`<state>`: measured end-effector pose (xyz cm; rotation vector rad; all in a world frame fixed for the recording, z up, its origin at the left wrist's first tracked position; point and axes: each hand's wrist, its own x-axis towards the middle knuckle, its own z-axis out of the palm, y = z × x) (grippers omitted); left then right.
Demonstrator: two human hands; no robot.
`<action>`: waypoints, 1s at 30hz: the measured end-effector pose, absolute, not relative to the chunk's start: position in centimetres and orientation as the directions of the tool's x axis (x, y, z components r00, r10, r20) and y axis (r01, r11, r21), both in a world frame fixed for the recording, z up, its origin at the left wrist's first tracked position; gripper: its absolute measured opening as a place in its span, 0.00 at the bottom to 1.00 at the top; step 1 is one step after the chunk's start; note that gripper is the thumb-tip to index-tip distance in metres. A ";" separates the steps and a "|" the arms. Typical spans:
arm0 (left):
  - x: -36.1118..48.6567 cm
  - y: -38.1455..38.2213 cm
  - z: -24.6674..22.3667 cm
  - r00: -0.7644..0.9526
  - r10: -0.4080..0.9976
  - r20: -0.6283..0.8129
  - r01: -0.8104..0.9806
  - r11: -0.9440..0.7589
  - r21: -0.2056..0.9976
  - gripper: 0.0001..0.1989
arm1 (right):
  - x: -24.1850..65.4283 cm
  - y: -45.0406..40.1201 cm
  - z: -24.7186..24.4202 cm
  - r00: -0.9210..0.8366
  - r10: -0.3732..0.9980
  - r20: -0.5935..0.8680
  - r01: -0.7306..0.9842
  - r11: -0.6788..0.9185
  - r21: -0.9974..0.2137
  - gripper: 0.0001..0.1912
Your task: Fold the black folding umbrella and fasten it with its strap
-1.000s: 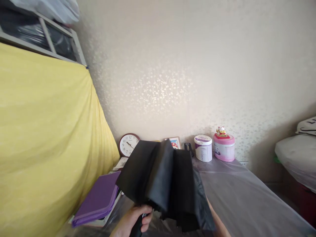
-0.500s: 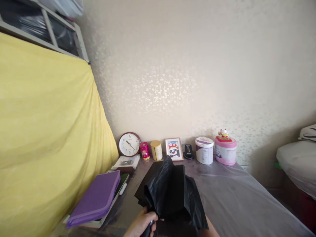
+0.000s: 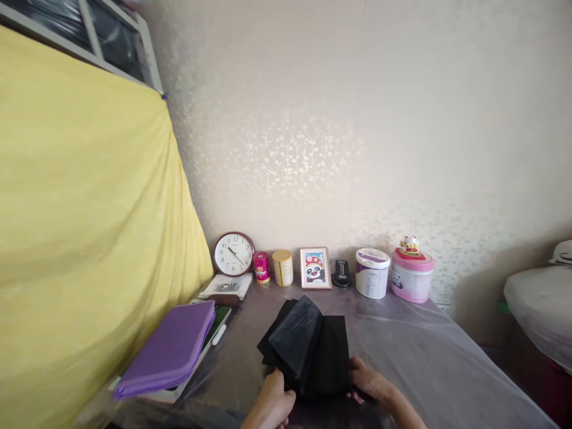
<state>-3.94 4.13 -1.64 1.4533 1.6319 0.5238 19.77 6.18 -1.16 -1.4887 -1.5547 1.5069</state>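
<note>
A black folding umbrella (image 3: 328, 354), its fabric panels loose and bunched, is held just above the near part of the table. My left hand (image 3: 273, 399) is closed around its lower left side, where the handle end is hidden by my fingers. At the lower right edge of the fabric, my right hand (image 3: 369, 381) has its fingers closed on a panel. One shinier flap stands folded over at the top of the bundle.
Left on the table (image 3: 447, 357) lies a purple zip folder (image 3: 167, 345) on a green board (image 3: 218, 319) with a white marker (image 3: 218, 335). Along the wall stand a clock (image 3: 233, 254), pink tin (image 3: 261, 267), yellow can (image 3: 283, 268), panda picture frame (image 3: 315, 268), and two tubs (image 3: 372, 274).
My right hand has come out from behind the fabric to its right edge. The panels are flatter and lower, and the handle seen under my left hand is now hidden.
</note>
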 end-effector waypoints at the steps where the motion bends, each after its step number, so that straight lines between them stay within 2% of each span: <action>1: -4.0 4.1 -1.7 0.064 0.949 -0.309 0.605 0.210 0.768 0.24 | 20.4 5.8 -0.9 -0.298 0.894 -0.335 0.374 -0.214 -0.903 0.06; 4: -4.3 3.7 -1.4 0.123 0.953 -0.278 0.642 0.138 0.755 0.24 | 22.5 4.8 -0.4 -0.310 0.880 -0.359 0.464 -0.189 -0.865 0.03; 9: -5.5 2.7 0.2 0.257 0.928 -0.269 0.622 0.054 0.781 0.23 | 26.3 3.4 -1.3 -0.135 0.908 -0.396 0.551 -0.264 -0.792 0.04; 12: -6.0 2.2 0.7 0.291 0.912 -0.290 0.622 0.051 0.781 0.25 | 28.2 2.6 -2.0 -0.074 0.930 -0.359 0.549 -0.262 -0.794 0.06; 14: -6.0 1.8 0.5 0.260 0.933 -0.250 0.667 0.014 0.745 0.26 | 29.2 2.1 -2.3 -0.038 0.949 -0.314 0.551 -0.242 -0.799 0.07; 18: -5.3 1.0 -0.3 0.156 0.982 -0.106 0.837 -0.075 0.542 0.28 | 30.2 1.7 -1.9 0.067 0.994 -0.081 0.634 -0.105 -0.766 0.09; 22: -4.3 0.1 -0.6 0.168 0.983 -0.072 0.912 -0.128 0.390 0.34 | 29.4 2.0 -0.3 0.185 0.972 0.145 0.739 -0.040 -0.673 0.13; 30: -4.3 -0.4 0.0 0.187 0.981 -0.059 0.899 -0.147 0.412 0.37 | 24.1 2.4 3.9 0.083 0.911 0.405 0.741 0.215 -0.636 0.15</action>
